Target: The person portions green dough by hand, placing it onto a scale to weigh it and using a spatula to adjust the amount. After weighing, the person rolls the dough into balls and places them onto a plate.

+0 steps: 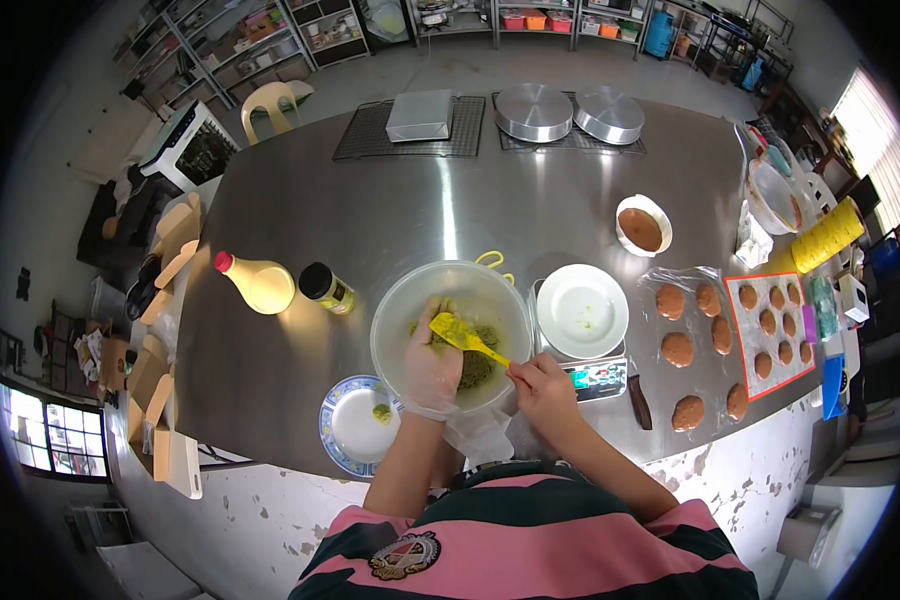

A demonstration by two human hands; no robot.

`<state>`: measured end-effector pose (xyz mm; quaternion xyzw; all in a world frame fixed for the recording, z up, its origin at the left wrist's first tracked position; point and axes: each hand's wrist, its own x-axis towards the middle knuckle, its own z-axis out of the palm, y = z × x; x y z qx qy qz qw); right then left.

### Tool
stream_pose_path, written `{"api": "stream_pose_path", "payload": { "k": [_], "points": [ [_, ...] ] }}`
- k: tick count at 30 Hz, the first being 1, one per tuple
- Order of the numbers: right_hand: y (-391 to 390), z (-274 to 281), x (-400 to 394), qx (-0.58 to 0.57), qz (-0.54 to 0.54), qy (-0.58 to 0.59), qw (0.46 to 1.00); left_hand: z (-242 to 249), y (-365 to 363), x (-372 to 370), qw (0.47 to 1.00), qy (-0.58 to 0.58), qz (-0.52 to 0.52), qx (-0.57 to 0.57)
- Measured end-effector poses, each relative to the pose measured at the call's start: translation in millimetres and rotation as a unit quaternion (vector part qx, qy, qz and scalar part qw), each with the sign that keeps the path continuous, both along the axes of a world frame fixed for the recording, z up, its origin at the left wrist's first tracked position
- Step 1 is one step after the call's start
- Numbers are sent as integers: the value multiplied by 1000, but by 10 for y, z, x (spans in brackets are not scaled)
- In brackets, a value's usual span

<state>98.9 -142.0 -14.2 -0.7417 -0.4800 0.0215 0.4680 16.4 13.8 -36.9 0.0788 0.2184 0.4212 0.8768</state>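
My right hand [545, 388] grips the handle of a yellow spatula [462, 334] over a large translucent mixing bowl [388, 340]. The blade lies against the fingers of my left hand [434, 362], which wears a clear plastic glove and reaches into the bowl. Those fingers are stretched out, partly covered by the blade. Green crumbly mixture [478, 370] lies in the bottom of the bowl. Right of the bowl, a white plate [582, 310] with a few green crumbs sits on a digital scale [598, 380]. A blue-rimmed plate [342, 450] holds a small green lump.
Brown rounds [678, 349] lie on plastic film and a red-edged mat [802, 370] at right, with a knife [639, 402] nearby. A brown-filled bowl [643, 225] stands behind. At left are a yellow bottle [260, 285] and a dark-lidded jar [326, 288]. Pans [533, 110] rest on racks.
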Motion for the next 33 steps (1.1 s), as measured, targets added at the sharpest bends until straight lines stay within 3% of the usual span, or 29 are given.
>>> {"api": "stream_pose_path", "payload": {
  "k": [7, 8, 9, 13, 16, 22, 24, 25, 28, 29, 30, 33],
  "points": [
    [2, 275, 136, -76, 31, -73, 994, -4, -50, -40, 987, 82, -20, 136],
    [17, 299, 204, -44, 37, 12, 998, -8, -27, -76, 987, 83, -20, 136],
    [26, 308, 236, -12, 42, 97, 994, 77, -21, -106, 995, 35, -32, 90],
    [74, 265, 209, -13, 21, 130, 991, 279, 3, -115, 997, -40, -60, -12],
    [80, 243, 61, -48, 25, 77, 996, 381, -30, -33, 998, -8, -55, -40],
    [35, 170, -16, -59, 59, 25, 996, -7, 78, -13, 1000, 21, -21, 0],
    [51, 170, 92, -4, 80, 137, 987, 94, 53, -29, 1000, 2, -13, -24],
    [71, 206, 104, -5, 82, 137, 987, 203, 33, -39, 999, -17, -4, -48],
    [84, 345, 109, 13, 42, 124, 991, 442, 41, -18, 995, -33, -19, -92],
    [82, 358, 76, -16, 37, 62, 997, 435, 49, -3, 995, -33, -21, -91],
    [77, 359, 43, -45, 31, 0, 998, 407, 52, 10, 996, -45, -19, -74],
    [63, 312, -32, -66, 43, -24, 997, 233, 88, 33, 998, -54, -15, -18]
  ]
}}
